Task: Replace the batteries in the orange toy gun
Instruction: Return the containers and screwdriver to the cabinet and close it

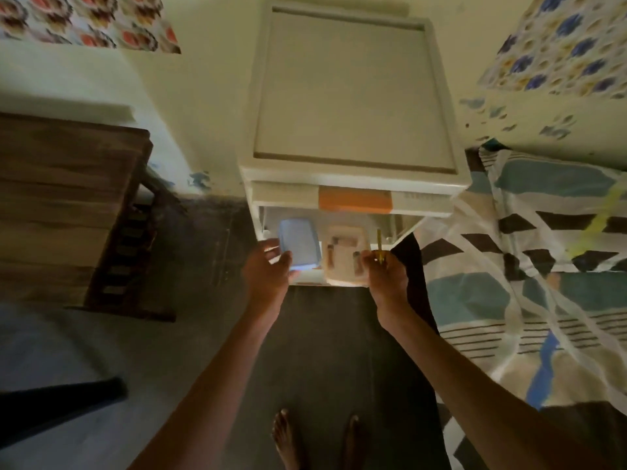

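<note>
Glossy white plastic drawer unit (353,96), dark grained wooden chair (68,205), patterned cloth bedsheet (543,259), matt grey floor (322,351)

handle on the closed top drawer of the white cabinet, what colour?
Orange: the drawer handle is a plain block on the white cabinet, clearest in the head view.

A white cabinet (353,96) has its drawer (305,278) pulled open. The left hand (268,273) touches a blue box (300,244); the right hand (385,274) closes its grip on a yellow pencil-like tool (379,244) beside a clear box (344,254).
</note>
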`<state>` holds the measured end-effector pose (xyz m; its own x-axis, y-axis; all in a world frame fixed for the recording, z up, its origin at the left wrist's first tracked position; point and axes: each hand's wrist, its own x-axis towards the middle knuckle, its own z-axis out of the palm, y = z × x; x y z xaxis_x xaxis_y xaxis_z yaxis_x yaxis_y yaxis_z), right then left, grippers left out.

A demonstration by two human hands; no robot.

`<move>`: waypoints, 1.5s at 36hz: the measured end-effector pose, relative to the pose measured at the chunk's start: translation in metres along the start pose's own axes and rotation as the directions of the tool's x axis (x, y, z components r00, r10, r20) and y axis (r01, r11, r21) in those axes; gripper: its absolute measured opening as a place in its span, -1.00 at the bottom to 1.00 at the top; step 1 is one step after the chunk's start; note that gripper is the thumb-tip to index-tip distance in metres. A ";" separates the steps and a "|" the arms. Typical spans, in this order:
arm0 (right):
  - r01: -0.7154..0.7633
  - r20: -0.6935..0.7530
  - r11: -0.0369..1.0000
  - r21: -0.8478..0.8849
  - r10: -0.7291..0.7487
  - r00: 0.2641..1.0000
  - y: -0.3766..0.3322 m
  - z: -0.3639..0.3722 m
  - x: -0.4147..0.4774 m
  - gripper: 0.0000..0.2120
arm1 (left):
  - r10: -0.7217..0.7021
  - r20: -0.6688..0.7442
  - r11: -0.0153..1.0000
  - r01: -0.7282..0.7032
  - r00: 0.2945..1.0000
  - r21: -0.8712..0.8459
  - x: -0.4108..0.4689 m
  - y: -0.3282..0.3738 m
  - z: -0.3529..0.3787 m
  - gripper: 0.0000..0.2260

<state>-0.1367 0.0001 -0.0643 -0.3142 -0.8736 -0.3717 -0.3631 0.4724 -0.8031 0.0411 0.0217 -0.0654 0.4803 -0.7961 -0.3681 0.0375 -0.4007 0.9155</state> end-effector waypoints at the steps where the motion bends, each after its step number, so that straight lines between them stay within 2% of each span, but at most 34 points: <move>1: 0.015 -0.013 1.000 0.020 -0.015 1.000 0.004 0.008 0.012 -0.81 | 0.086 -0.016 0.995 -0.085 0.996 0.060 0.011 -0.004 0.006 -0.67; 3: 0.045 -0.040 0.997 0.055 -0.043 0.998 0.010 0.026 0.037 -0.88 | 0.222 -0.067 0.965 -0.209 0.973 0.158 0.032 -0.011 0.017 -0.71; 6: 0.118 -0.069 0.992 0.050 -0.115 0.991 0.011 0.045 0.069 -0.82 | 0.411 -0.077 0.865 -0.362 0.908 0.347 0.063 -0.015 0.032 -0.77; 9: 0.140 -0.097 0.989 0.054 -0.135 0.986 0.008 0.059 0.097 -0.80 | 0.477 -0.056 0.782 -0.394 0.877 0.483 0.093 -0.020 0.041 -0.80; 11: 0.147 -0.114 0.987 0.068 -0.138 0.984 0.004 0.065 0.110 -0.81 | 0.507 -0.096 0.757 -0.389 0.856 0.524 0.104 -0.020 0.045 -0.81; 15: 0.179 -0.128 0.979 0.098 -0.166 0.978 -0.001 0.073 0.125 -0.91 | 0.487 -0.140 0.757 -0.337 0.862 0.559 0.108 -0.020 0.055 -0.82; 18: 0.237 -0.156 0.967 0.096 -0.220 0.963 -0.002 0.076 0.132 -0.86 | 0.472 -0.159 0.770 -0.318 0.867 0.552 0.109 -0.016 0.060 -0.80; 22: 0.236 -0.137 0.969 0.071 -0.225 0.965 -0.005 0.075 0.137 -0.86 | 0.425 -0.175 0.775 -0.257 0.888 0.577 0.107 -0.007 0.063 -0.81; 24: 0.245 -0.128 0.969 0.039 -0.238 0.963 -0.003 0.073 0.140 -0.84 | 0.369 -0.179 0.790 -0.206 0.912 0.578 0.107 -0.004 0.063 -0.82; 26: 0.176 -0.113 0.984 -0.025 -0.178 0.978 0.000 0.070 0.142 -0.86 | 0.349 -0.168 0.793 -0.195 0.922 0.577 0.109 -0.005 0.062 -0.83; 28: 0.132 -0.154 0.975 -0.180 -0.161 0.975 0.002 0.063 0.139 -0.73 | 0.353 -0.144 0.790 -0.212 0.924 0.575 0.109 -0.009 0.063 -0.83; 30: 0.172 -0.191 0.950 -0.262 -0.226 0.955 0.007 0.057 0.136 -0.68 | 0.388 -0.092 0.722 -0.240 0.917 0.649 0.105 -0.013 0.066 -0.80; 32: 0.171 -0.207 0.917 -0.360 -0.257 0.944 0.013 0.055 0.132 -0.68 | 0.462 -0.010 0.566 -0.287 0.887 0.773 0.096 -0.017 0.069 -0.75; 35: 0.104 -0.159 0.928 -0.358 -0.170 0.972 0.016 0.053 0.129 -0.71 | 0.548 0.139 0.360 -0.383 0.825 0.851 0.089 -0.023 0.071 -0.67; 38: 0.122 -0.203 0.912 -0.391 -0.214 0.955 0.015 0.053 0.130 -0.80 | 0.538 0.227 0.263 -0.418 0.812 0.870 0.096 -0.032 0.070 -0.65; 42: 0.092 -0.308 0.910 -0.404 -0.230 0.923 0.007 0.055 0.134 -0.83 | 0.538 0.246 0.286 -0.449 0.807 0.847 0.098 -0.036 0.065 -0.58; 47: 0.097 -0.353 0.936 -0.339 -0.222 0.909 0.008 0.059 0.146 -0.83 | 0.522 0.263 0.291 -0.460 0.811 0.839 0.096 -0.037 0.061 -0.56; 51: 0.175 -0.288 0.893 -0.414 -0.311 0.906 0.007 0.053 0.143 -0.88 | 0.527 0.287 0.284 -0.484 0.800 0.828 0.087 -0.033 0.060 -0.51; 54: 0.219 -0.207 0.858 -0.464 -0.346 0.915 0.009 0.042 0.131 -0.84 | 0.529 0.301 0.331 -0.520 0.793 0.788 0.068 -0.023 0.058 -0.52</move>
<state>-0.1438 -0.1152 -0.1398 -0.3435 -0.9386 0.0336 -0.7872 0.2682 -0.5552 0.0222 -0.0490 -0.1211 0.1371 -0.9801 0.1434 -0.9274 -0.0762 0.3662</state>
